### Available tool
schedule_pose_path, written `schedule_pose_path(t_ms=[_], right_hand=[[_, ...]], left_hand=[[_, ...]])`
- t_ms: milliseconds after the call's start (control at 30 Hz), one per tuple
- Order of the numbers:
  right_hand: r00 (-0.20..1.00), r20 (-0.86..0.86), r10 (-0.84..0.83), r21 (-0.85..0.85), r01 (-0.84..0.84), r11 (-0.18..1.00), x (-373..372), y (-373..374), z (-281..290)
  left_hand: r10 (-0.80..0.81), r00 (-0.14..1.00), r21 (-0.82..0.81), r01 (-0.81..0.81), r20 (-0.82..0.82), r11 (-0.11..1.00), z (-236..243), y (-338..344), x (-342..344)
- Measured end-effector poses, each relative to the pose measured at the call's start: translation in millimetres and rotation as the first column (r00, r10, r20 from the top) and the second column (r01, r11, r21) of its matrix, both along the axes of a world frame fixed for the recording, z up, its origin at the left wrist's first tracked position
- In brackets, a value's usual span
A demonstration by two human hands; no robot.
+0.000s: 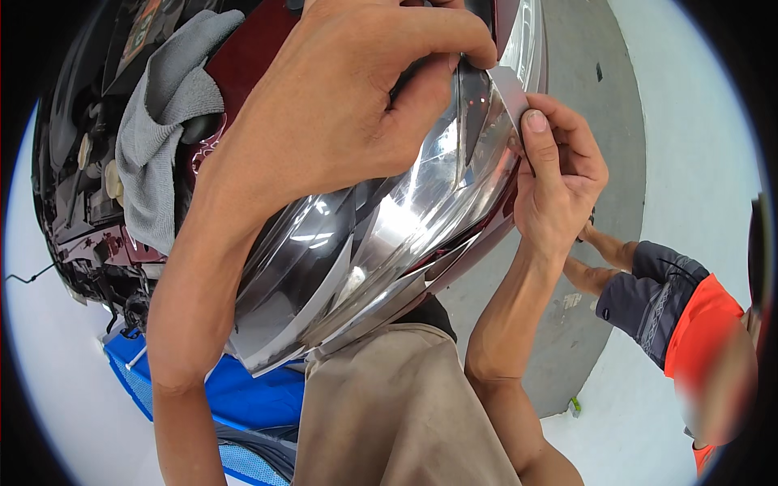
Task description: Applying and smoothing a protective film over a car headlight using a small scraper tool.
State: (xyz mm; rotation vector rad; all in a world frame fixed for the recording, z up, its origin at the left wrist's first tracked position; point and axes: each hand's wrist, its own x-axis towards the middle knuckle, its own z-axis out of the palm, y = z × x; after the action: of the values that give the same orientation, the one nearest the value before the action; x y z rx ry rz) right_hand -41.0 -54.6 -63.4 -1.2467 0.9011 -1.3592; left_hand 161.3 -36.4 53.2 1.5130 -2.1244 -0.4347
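Note:
A car headlight [405, 215] with a glossy lens fills the middle, set in dark red bodywork. A see-through film [509, 91] lies over it; its far right edge lifts off the lens as a pale curled strip. With thumb and bent fingers, my right hand [559, 166] pinches that raised edge. My left hand [365, 89] arches across the headlight, its thumb and forefinger closed together at the film's far edge. The other fingers of this hand are partly cut off by the top of the view. Near me, the film's straight lower edge overhangs the headlight.
A grey cloth [166, 121] hangs over the open engine bay [81, 194] on the left. Below lies a blue mat or bag [259, 397]. Another person in an orange top [709, 324] and dark shorts stands on the grey floor [600, 162] to the right.

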Motion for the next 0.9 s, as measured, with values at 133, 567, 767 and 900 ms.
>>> schedule_pose_path(t_ms=[133,567,767,900], right_hand=[[0.997,0.047,0.057,-0.012,-0.056,0.998,-10,1,-3],[0.994,0.028,0.105,-0.036,-0.104,0.994,-12,-1,-4],[0.994,0.021,0.105,-0.049,-0.104,0.993,-12,-1,-4],[0.993,0.031,0.117,-0.038,-0.116,0.993,-14,-1,-5]], left_hand=[[-0.009,1.0,-0.015,0.009,0.018,1.0,0,1,-4],[0.0,0.998,0.01,0.0,0.059,1.0,3,-2,-4],[0.016,0.998,0.015,-0.017,0.061,1.0,4,-1,-6],[0.003,0.997,0.008,-0.004,0.073,1.0,4,-1,-5]])
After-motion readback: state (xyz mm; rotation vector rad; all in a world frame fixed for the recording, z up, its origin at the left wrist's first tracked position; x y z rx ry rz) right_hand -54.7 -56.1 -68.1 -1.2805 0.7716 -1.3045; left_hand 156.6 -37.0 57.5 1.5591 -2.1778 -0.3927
